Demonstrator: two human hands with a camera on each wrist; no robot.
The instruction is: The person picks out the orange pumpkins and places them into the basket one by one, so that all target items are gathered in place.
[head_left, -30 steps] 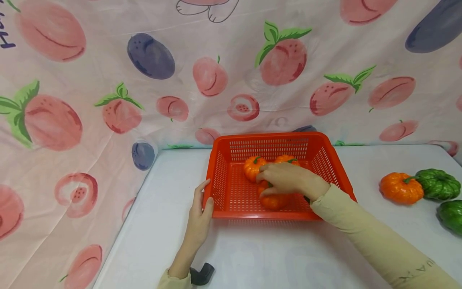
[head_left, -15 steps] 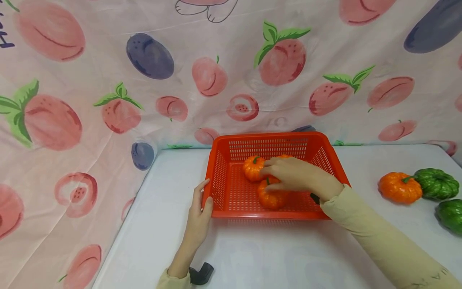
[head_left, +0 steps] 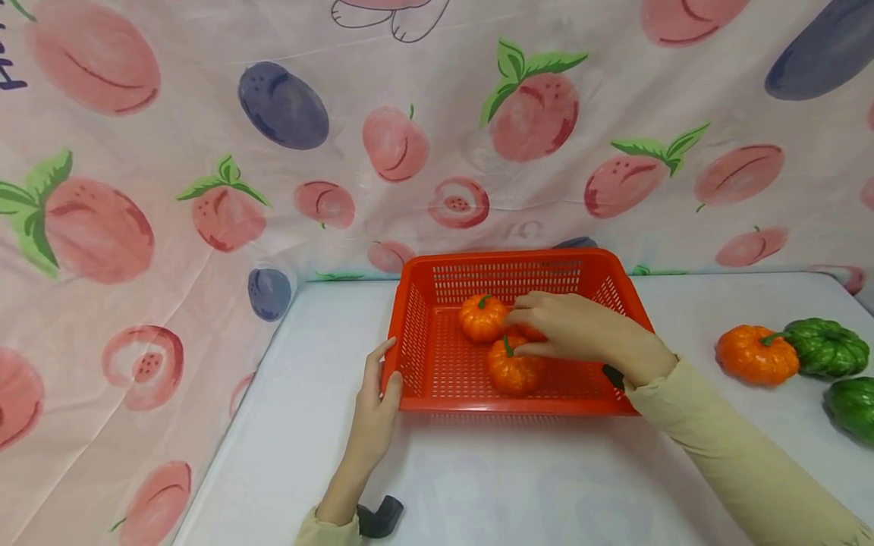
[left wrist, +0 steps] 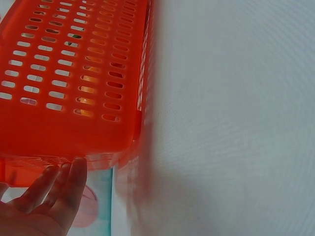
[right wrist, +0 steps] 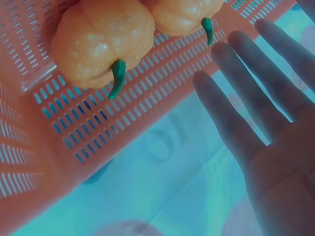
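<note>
My right hand (head_left: pixel 567 326) hovers over the red plastic basket (head_left: pixel 471 406), its fingers extended and holding nothing. Below it sit small orange pumpkins: one at the back left (head_left: pixel 482 318), one in front (head_left: pixel 514 370), and a third (head_left: pixel 531 332) mostly hidden behind the hand. The right wrist view shows two of them, a larger-looking pumpkin (right wrist: pixel 103 44) and another pumpkin (right wrist: pixel 184 14), apart from the spread fingers. At the basket's left side, my left hand (head_left: pixel 375 409) touches the outer wall; in the left wrist view its straight fingertips (left wrist: pixel 76 172) meet the basket.
Right of the basket on the white table (head_left: pixel 512 485) lie an orange pumpkin (head_left: pixel 756 355), a green pumpkin (head_left: pixel 828 347) and another green vegetable (head_left: pixel 853 406), cut by the frame edge. A fruit-printed cloth (head_left: pixel 437 114) hangs behind and at the left.
My right hand has drawn back to the right above the pumpkins, uncovering more of the front one. The left hand stays against the basket.
</note>
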